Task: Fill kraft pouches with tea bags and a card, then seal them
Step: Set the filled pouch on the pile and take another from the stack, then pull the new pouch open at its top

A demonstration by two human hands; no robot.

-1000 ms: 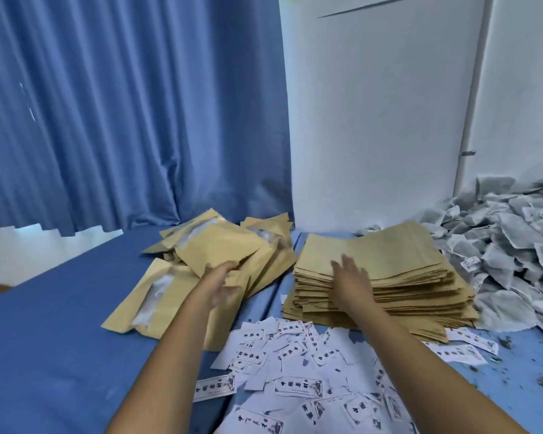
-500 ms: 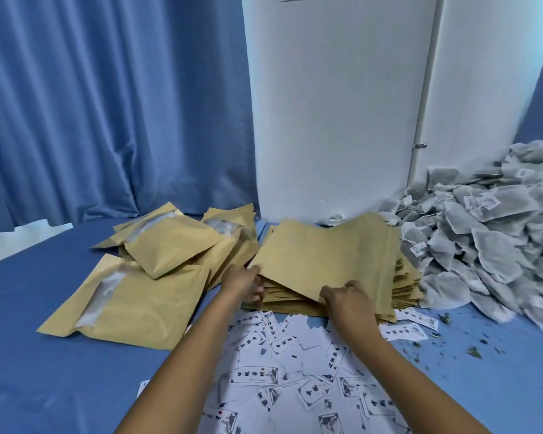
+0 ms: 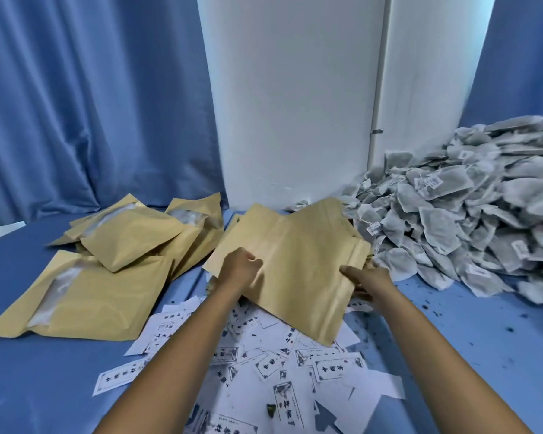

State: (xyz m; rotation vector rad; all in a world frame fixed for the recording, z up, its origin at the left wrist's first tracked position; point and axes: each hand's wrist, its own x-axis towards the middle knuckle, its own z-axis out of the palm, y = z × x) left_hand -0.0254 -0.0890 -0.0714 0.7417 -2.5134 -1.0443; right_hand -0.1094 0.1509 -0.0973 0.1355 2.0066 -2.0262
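Blue table (image 3: 60,371) carries everything. Far right: tea bags (image 3: 470,220) in a large grey heap against the wall (image 3: 295,104), spreading toward me on the right side. Far left: filled pouches (image 3: 85,296), kraft, several overlapping, clear windows showing. Near centre, under my forearms: cards (image 3: 279,364), white, printed, scattered loose.

Held item: one empty pouch (image 3: 298,261), flat, lifted clear of the table above the cards. Its long axis runs diagonally, from far-left corner to near-right corner. The edge with a visible strip or fold faces right, toward the tea bags; I judge this the mouth, not confirmed.

Left hand (image 3: 242,270): fingers curled over the pouch's left edge, thumb on top, pinching it. Right hand (image 3: 367,280): grips the right edge low down, fingers partly hidden behind the paper, so I cannot see how far they wrap.

Relation that matters for the coming move: tea bags lie to the right of the pouch, just beyond its right edge, and the right hand is the nearer one. Cards lie directly below both hands. Judgement: left hand should keep the pouch, right hand frees itself to open the mouth and reach right for bags. Step in hand: pouch taken up, filling not yet begun.

Small dark tea crumbs (image 3: 514,327) speckle the table on the right.
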